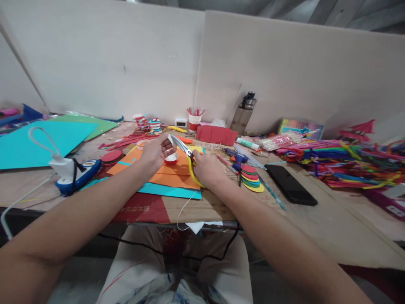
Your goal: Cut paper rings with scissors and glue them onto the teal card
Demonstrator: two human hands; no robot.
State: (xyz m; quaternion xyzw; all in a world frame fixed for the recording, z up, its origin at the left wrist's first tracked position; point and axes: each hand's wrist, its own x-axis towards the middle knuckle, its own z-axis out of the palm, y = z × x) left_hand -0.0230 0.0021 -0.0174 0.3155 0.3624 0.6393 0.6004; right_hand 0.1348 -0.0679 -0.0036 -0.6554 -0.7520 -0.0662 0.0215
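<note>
My right hand (209, 169) grips a pair of scissors (181, 145) with yellow handles, its blades pointing up and to the left. Between the fingers of my left hand (155, 153) is a small white piece (171, 140), probably paper, right beside the blade tips. Whether the blades touch it, I cannot tell. Under my hands lie orange sheets (180, 180) on top of a turquoise sheet (172, 192). A small round red-and-white piece (171, 158) stands on the orange sheets, just below my left fingertips.
To the right are stacked coloured discs (251, 177), a blue glue gun (239, 161), a black phone (290, 184) and piled pipe cleaners (341, 162). A bottle (243, 115) and a pen cup (194, 122) stand behind. On the left sits a blue-and-white power strip (79, 175) with a plugged-in charger.
</note>
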